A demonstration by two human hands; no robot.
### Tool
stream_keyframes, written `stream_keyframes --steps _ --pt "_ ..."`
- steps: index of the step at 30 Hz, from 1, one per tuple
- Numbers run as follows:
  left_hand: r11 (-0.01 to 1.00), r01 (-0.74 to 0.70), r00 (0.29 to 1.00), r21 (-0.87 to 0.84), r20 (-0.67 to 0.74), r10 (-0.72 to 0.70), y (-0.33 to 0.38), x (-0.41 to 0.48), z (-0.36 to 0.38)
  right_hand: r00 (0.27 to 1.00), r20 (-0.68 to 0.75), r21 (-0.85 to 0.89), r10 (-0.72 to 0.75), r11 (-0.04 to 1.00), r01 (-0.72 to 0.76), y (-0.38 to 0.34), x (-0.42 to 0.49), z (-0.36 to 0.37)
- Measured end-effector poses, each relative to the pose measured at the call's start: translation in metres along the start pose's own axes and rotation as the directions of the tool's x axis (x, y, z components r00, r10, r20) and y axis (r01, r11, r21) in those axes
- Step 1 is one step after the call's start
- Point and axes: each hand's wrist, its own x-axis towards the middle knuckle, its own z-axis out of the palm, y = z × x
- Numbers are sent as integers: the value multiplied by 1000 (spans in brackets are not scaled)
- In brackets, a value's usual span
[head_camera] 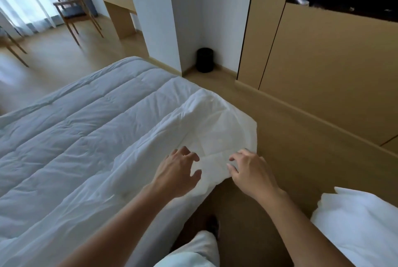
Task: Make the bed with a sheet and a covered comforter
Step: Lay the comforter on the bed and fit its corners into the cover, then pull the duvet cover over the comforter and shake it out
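Note:
A white quilted comforter [81, 129] lies spread over the bed, filling the left half of the view. Its near right corner [217, 129] hangs over the bed's edge in loose folds. My left hand [176, 170] hovers over this corner with fingers spread and bent, holding nothing. My right hand [249, 172] is a little to the right at the corner's lower edge, fingers also spread and loosely bent, the fingertips close to the cloth. Whether either hand touches the fabric is unclear. More white bedding [361, 228] lies at the lower right.
A wooden wardrobe [323, 68] runs along the right, leaving a narrow strip of wooden floor [286, 159] beside the bed. A black bin [205, 60] stands in the corner by a white pillar [159, 12]. A desk [119, 6] and chairs [73, 11] stand by the curtained window.

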Motion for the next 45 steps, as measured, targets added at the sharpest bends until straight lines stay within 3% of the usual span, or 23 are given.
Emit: stream_keyframes --steps 5,9,17,23,28,34,45 --pt "1000 25 1000 10 -15 -25 15 118 -12 999 -18 -57 -37 998 36 59 103 -25" --pt "1000 29 999 10 -33 -29 40 217 -21 999 -33 -89 23 996 -26 115 181 -61" --pt "991 -108 992 80 70 102 108 405 -29 984 -122 -137 132 979 -149 242 299 -125" --pt "961 -189 976 200 148 161 154 545 -44 991 -93 -165 98 980 -113 361 407 -166" --pt "990 45 999 130 -2 -45 188 656 -62 996 -90 -177 17 984 -33 430 521 -210" --pt "955 292 944 -59 -141 -297 213 743 -80 979 47 -123 -200 971 205 438 645 -246" --pt "841 518 810 -155 -226 -541 111 891 -148 877 135 -112 -461 872 476 402 891 -270"
